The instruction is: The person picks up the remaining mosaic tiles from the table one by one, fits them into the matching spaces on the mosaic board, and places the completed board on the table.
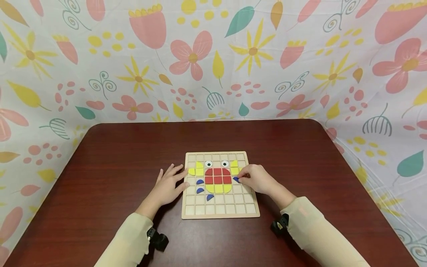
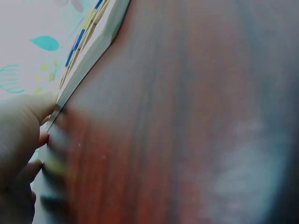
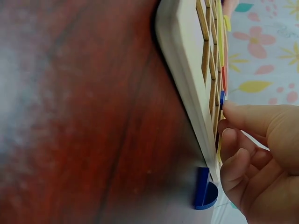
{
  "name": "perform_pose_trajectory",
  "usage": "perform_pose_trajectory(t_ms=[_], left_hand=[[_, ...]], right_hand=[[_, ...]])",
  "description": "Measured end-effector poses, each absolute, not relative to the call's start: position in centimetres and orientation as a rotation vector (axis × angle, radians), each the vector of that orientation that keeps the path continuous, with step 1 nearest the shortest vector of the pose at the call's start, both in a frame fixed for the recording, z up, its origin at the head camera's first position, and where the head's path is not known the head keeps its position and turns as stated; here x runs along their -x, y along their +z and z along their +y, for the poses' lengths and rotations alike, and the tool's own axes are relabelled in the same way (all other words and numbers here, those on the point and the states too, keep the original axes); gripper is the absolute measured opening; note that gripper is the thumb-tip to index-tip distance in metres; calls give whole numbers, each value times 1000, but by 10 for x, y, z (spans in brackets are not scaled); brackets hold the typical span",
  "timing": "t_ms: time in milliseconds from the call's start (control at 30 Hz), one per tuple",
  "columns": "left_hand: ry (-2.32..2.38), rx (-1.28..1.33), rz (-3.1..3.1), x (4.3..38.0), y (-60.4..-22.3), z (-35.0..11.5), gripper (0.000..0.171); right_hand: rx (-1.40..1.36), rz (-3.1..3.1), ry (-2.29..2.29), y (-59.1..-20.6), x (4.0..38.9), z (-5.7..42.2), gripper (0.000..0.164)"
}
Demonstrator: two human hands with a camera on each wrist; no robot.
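Note:
A square wooden grid board lies on the table. In its cells, red squares fill the middle, and a row of yellow pieces lies below them. Two white eye discs sit above. Several blue half-circle pieces lie at the lower left of the pattern. My left hand has its fingers spread, thumb and fingertips at the board's left edge. With thumb and fingertips, my right hand pinches a blue half-circle piece over the right-hand cells, beside the red squares.
Loose blue half-circle pieces stand on the table by the board's right edge, hidden in the head view by the right hand. The dark brown table reaches back to a flower-printed cloth. Each wrist carries a black camera.

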State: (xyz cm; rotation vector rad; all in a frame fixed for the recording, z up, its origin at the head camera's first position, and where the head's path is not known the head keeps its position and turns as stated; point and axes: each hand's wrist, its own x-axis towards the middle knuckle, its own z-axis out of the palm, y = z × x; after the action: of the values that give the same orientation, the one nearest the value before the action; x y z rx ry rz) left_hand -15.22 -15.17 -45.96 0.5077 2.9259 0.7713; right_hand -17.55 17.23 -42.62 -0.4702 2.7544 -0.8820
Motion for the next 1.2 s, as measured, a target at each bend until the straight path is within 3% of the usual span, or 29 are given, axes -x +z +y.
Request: perform_pose_trajectory(t_ms=[700, 1200], left_hand=[[653, -434, 2949, 157, -453, -145, 59], [651, -279, 2978, 166, -451, -140, 57]], right_hand=[[464, 2776, -851, -429, 184, 176, 8], [634, 2888, -695, -424, 202, 173, 11]])
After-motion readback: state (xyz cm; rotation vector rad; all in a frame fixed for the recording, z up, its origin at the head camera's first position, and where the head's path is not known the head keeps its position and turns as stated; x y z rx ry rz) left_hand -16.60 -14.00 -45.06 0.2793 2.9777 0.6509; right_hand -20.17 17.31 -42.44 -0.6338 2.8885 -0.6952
